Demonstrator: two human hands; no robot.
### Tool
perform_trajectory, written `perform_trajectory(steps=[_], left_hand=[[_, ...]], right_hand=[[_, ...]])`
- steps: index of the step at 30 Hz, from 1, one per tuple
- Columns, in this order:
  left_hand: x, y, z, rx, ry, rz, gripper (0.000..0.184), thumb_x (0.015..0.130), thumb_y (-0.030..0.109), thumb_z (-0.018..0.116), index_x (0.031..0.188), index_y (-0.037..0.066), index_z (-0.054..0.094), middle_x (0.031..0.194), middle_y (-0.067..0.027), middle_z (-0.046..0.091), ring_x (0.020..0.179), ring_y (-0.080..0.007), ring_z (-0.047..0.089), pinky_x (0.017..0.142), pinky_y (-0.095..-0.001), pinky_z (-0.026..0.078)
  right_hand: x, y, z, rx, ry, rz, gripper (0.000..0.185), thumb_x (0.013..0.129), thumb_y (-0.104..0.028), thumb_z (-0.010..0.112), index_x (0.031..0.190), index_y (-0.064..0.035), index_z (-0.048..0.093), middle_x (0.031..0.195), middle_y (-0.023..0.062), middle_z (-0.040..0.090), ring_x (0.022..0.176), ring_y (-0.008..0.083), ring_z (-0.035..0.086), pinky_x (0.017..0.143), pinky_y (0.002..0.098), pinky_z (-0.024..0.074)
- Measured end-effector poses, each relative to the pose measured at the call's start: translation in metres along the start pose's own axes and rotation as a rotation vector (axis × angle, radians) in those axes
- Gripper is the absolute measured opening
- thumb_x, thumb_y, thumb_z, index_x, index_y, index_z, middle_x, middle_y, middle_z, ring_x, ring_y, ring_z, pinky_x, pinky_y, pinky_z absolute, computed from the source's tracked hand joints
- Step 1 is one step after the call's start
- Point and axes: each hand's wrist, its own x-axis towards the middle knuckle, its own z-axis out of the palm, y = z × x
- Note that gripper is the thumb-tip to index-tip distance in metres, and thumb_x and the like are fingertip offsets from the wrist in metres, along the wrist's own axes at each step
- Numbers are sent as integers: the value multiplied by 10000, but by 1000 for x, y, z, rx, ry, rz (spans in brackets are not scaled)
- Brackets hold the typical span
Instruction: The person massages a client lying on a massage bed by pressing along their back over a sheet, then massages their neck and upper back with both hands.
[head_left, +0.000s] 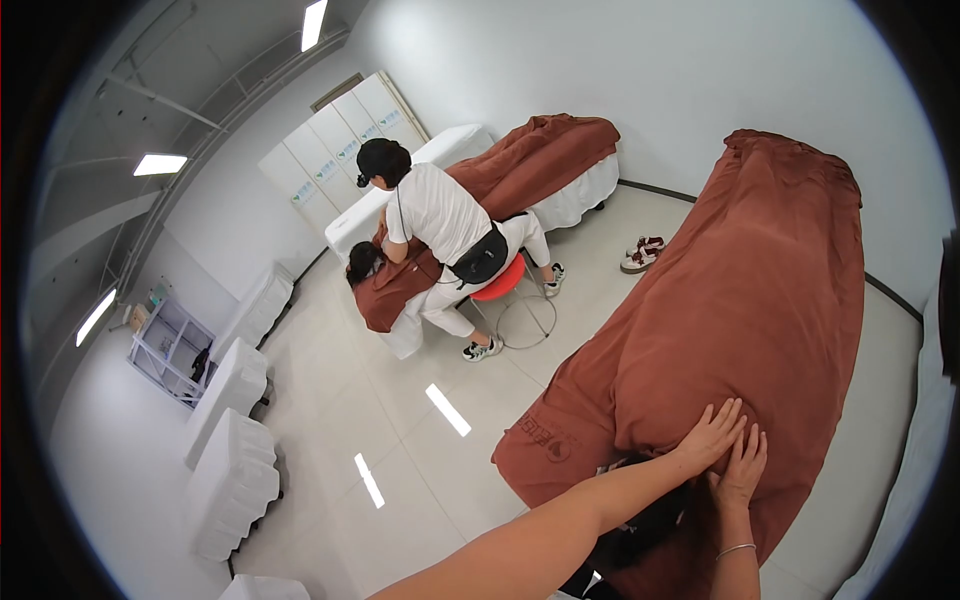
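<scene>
Close to me a person lies on a bed under a reddish-brown cover (740,300), dark hair (640,530) showing partly behind my forearms. My left hand (712,437) rests flat on the cover near the upper back or shoulder, its fingers stretched out. Right beside it, my right hand (741,468) presses on the same cloth with fingers extended; a thin bracelet (736,549) circles that wrist. Neither hand grips anything. My left forearm crosses in front of the head end, which hides part of it.
A co-worker (440,215) in white sits on a red stool (498,282), leaning over another covered person (400,287). Shoes (641,254) stand on the floor between the beds. White-draped beds (235,485) line the left wall, near a metal shelf (172,352). Lockers (340,150) stand behind.
</scene>
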Motion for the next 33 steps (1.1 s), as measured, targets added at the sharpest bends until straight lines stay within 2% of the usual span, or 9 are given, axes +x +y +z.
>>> perform_trajectory(steps=[3,6,12,14,17,23,27,29,33], left_hand=[[-10,-4,-10,-59,-122,35,576,938,271,471,1459,28,431,1569,-251,302,1462,-349,304,1119,-494,342],[-15,-7,-8,-55,-87,39,590,936,279,476,1469,30,421,1573,-244,301,1470,-347,289,1131,-493,327],[1,-6,-1,-34,81,-33,612,933,296,481,1481,33,406,1587,-234,282,1485,-347,258,1151,-493,298],[1,-3,-5,-56,31,-35,609,934,292,480,1480,33,406,1587,-234,281,1487,-347,253,1153,-492,296],[-4,1,-10,-57,-41,-23,600,936,281,475,1478,31,408,1583,-233,287,1486,-347,255,1156,-488,296],[-20,-9,4,-77,-52,18,575,948,263,462,1470,28,414,1572,-232,307,1473,-343,284,1150,-476,311],[-9,-6,-2,-28,40,-31,571,954,269,457,1471,31,414,1572,-233,307,1472,-344,286,1146,-479,314],[1,-2,-4,-29,34,-40,570,955,270,455,1471,31,415,1571,-235,306,1471,-346,287,1145,-484,312],[3,8,-3,-11,-31,-46,581,953,278,463,1475,30,408,1574,-238,299,1475,-347,279,1145,-501,304]], right_hand=[[-11,8,17,-3,9,-53,1016,486,-99,883,1406,-46,456,1547,184,327,1412,450,318,1102,561,352],[-9,5,20,-38,60,-68,1013,494,-110,884,1413,-49,463,1552,183,323,1421,447,306,1115,556,340],[14,-29,-14,-68,-44,105,1131,490,-147,894,1488,-74,367,1570,186,296,1445,443,275,1131,549,323],[12,-23,-14,-73,-92,115,1143,508,-151,886,1502,-79,328,1574,189,286,1438,446,283,1121,548,333],[1,-7,7,-39,18,43,1040,550,-136,861,1470,-68,381,1562,187,306,1427,447,300,1107,547,350],[-11,4,27,-56,60,-60,905,588,-99,834,1414,-60,466,1540,182,343,1416,442,320,1084,547,380],[8,-21,-4,-61,-6,4,950,575,-122,850,1433,-67,446,1542,183,339,1418,444,316,1083,554,379],[15,-26,-17,-84,-102,121,990,563,-153,864,1448,-70,428,1544,183,335,1421,444,310,1086,562,375],[2,-6,1,-53,-43,86,966,578,-154,853,1441,-64,429,1536,190,349,1412,453,322,1084,565,374]])
